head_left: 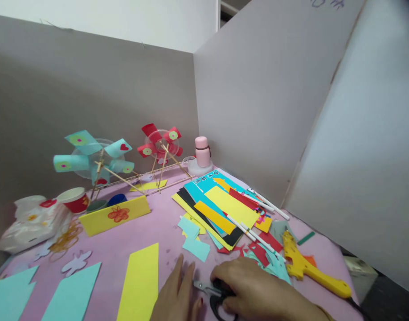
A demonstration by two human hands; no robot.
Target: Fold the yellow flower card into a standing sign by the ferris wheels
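My right hand is closed round the black handles of a pair of scissors. Their metal blades point left, towards my left hand. My left hand rests low on the table beside the blade tips, fingers stretched out and apart. The blade ends are partly hidden by its fingers. A yellow paper piece lies just left of that hand, and light-blue paper scraps lie beyond the fingertips.
A yellow glue gun lies at right by paper scraps and white sticks. Coloured sheets are stacked behind. Two paper-bladed wheels, blue and red, stand at the back beside a pink flask. A yellow folded card stands left.
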